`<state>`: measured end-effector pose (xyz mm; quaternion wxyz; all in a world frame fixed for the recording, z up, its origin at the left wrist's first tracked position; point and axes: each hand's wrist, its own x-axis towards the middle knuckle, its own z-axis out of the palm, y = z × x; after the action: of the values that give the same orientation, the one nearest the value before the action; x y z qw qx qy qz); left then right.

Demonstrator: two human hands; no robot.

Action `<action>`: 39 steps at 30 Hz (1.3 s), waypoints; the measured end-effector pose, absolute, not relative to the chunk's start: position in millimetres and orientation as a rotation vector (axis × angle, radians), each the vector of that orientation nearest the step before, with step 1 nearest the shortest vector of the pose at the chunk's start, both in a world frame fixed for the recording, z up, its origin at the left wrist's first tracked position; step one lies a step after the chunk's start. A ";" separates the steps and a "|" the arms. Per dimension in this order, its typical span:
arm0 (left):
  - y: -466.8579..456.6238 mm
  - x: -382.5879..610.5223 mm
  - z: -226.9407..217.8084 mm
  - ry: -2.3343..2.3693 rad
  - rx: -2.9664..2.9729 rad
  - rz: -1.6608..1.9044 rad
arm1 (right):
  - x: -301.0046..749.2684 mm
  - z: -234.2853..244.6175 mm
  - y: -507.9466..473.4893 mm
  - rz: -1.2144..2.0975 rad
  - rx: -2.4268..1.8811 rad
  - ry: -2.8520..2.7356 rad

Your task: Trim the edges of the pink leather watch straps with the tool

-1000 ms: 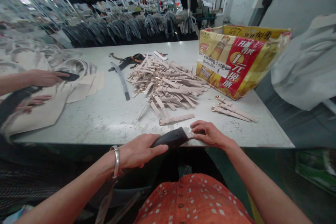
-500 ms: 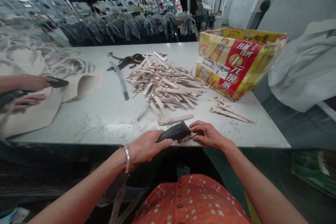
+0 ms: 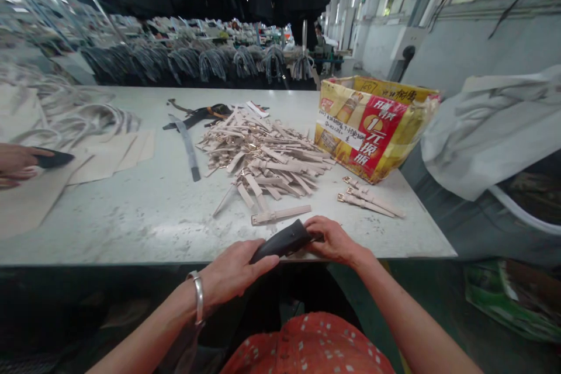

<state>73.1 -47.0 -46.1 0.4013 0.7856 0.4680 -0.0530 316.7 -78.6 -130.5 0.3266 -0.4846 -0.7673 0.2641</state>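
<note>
My left hand (image 3: 239, 269), with a silver bangle on the wrist, is wrapped round a black hand-held tool (image 3: 283, 242) shaped like an electric clipper. The tool's front end points right, toward my right hand (image 3: 329, 239). That hand's fingers are pinched together just off the tip, over a small beige strap that is mostly hidden behind the tool and fingers. Both hands are at the table's front edge. A beige buckled strap (image 3: 280, 215) lies just beyond them. Farther back is a heap of similar straps (image 3: 267, 158) with gold buckles.
Several buckled straps (image 3: 370, 197) lie right of the heap, before a yellow and red carton (image 3: 350, 123). A clear strip (image 3: 188, 149) and black straps (image 3: 205, 114) lie to the left. At far left a co-worker's hand (image 3: 17, 163) holds a similar black tool over beige panels.
The view has turned slightly right and up, so the table things appear shifted left and lower. My hands keep the same grip; the strap at my right fingers is now more hidden.
</note>
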 end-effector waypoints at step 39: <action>-68.9 -14.7 -41.8 1.448 1.933 0.018 | 257.3 -140.0 -35.0 0.476 -1.422 -2.017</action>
<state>-14.7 -68.9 -41.8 0.3552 0.7481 0.5605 0.0070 257.3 -35.0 -140.0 0.3091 -0.5380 -0.7632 0.1802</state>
